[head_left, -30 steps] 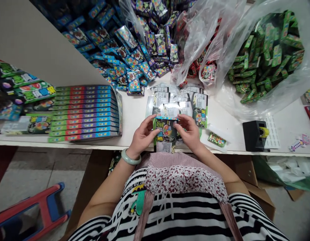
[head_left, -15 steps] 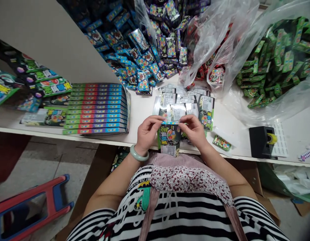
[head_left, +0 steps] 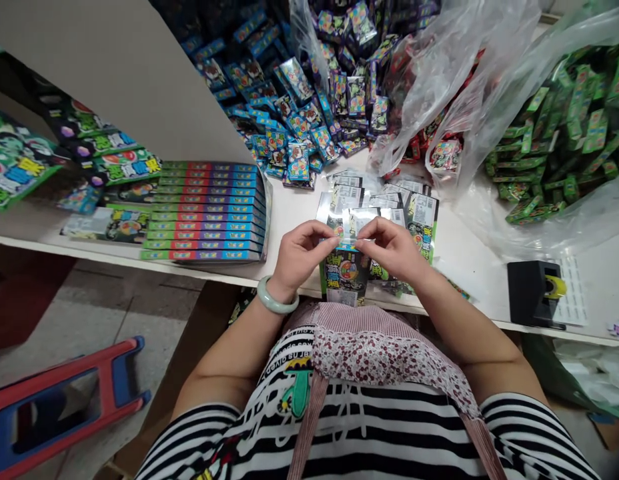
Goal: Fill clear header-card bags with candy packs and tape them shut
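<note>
A black-and-green printed packet (head_left: 345, 272) with a clear plastic flap along its top edge stands at the table's front edge, close to my apron. My left hand (head_left: 304, 257), with a pale green bangle at the wrist, pinches the flap's left corner between thumb and fingers. Opposite it, my right hand (head_left: 393, 248) pinches the right part of the same edge. The flap between the fingertips is see-through, so its exact fold is hard to make out. Just beyond the hands lie several overlapping printed packets (head_left: 422, 212) with white label panels.
On the left stands a stack of multicoloured boxes (head_left: 204, 213). Heaps of blue packets (head_left: 298, 160) and purple packets (head_left: 356, 97) lie at the back, beside plastic bags with red packets (head_left: 444, 155) and green packets (head_left: 532, 160). A tape dispenser (head_left: 532, 293) sits right.
The view has swung a little left. My fingertips have drawn closer together along the packet's top edge, and my right forearm now covers most of the small green packet.
</note>
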A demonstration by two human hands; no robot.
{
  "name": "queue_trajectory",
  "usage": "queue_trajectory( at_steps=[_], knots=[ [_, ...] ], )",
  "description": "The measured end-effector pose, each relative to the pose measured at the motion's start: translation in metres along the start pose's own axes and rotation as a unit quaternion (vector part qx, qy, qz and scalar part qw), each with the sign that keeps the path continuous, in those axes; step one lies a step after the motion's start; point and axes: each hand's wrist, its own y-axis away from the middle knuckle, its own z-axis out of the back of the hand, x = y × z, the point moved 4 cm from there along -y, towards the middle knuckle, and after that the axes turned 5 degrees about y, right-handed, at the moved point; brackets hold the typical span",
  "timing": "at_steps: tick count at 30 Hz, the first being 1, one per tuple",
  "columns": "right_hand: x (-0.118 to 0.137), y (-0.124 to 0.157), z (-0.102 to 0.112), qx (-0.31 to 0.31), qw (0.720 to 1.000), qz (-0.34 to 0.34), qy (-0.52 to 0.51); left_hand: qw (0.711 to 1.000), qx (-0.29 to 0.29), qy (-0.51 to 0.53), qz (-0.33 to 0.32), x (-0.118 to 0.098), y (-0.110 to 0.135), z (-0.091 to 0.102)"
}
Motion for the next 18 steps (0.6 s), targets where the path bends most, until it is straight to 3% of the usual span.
queue_trajectory(
  at_steps=[4, 8, 12, 18],
  knots=[
    [0.007, 0.003, 0.002, 0.036, 0.999, 0.017, 0.027, 0.997, 0.069, 0.002, 0.018, -0.003, -0.001, 0.006],
    [0.015, 0.015, 0.004, 0.037, 0.990, 0.102, 0.089, 0.992, 0.125, -0.004, 0.002, -0.006, 0.003, 0.015],
    [0.016, 0.022, 0.002, 0.006, 0.977, 0.179, 0.119, 0.991, 0.132, 0.002, 0.014, -0.009, 0.001, 0.017],
    [0.011, 0.025, 0.001, -0.018, 0.967, 0.202, 0.151, 0.988, 0.149, -0.015, 0.028, -0.012, -0.009, 0.014]
  ],
)
